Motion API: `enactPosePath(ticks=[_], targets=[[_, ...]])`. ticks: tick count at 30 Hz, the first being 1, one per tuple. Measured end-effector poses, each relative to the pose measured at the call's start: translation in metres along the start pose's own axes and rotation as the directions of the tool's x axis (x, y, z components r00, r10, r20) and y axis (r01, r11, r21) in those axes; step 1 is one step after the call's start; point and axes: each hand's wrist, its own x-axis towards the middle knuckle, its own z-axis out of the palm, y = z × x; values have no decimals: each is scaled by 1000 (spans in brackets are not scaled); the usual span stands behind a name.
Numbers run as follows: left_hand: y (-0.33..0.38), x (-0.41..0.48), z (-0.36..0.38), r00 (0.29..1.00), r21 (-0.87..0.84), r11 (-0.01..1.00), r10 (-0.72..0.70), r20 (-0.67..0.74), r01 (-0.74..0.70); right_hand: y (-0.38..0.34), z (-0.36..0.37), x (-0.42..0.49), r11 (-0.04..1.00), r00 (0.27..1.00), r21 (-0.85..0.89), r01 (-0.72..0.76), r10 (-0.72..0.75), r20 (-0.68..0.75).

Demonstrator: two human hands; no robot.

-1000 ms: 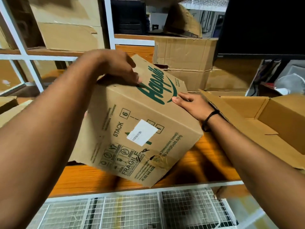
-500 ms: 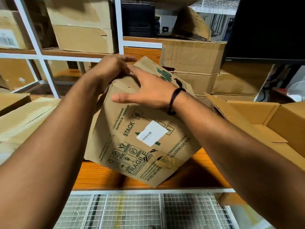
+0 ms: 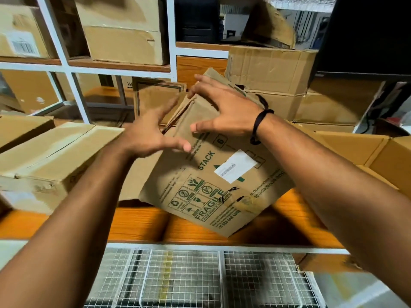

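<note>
Both hands spread wide at the top of the tilted cardboard box [image 3: 219, 181] on the orange wooden shelf [image 3: 138, 223].

Half a second ago the left hand [image 3: 149, 135] gripped the box's upper edge; it has now let go and sits blurred before the upper left corner, its fingers [image 3: 165, 110] splayed and holding nothing, contact too blurred to judge. The right hand [image 3: 226, 112], which lay flat across the printed face, now arches, its fingers [image 3: 200, 84] straight and spread on the top flap and its thumb on the face. The box leans on its lower edge between a closed carton [image 3: 55, 152] and an open carton [image 3: 369, 150].
</note>
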Motion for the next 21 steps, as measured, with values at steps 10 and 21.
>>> enactPosePath(ticks=[10, 21], targets=[[-8, 7, 47, 995, -142, 990, -31, -94, 17, 12, -1, -7, 994, 985, 96, 56, -39, -167], [58, 39, 57, 974, 371, 901, 209, 85, -226, 55, 6, -85, 873, 804, 484, 58, 247, -542]])
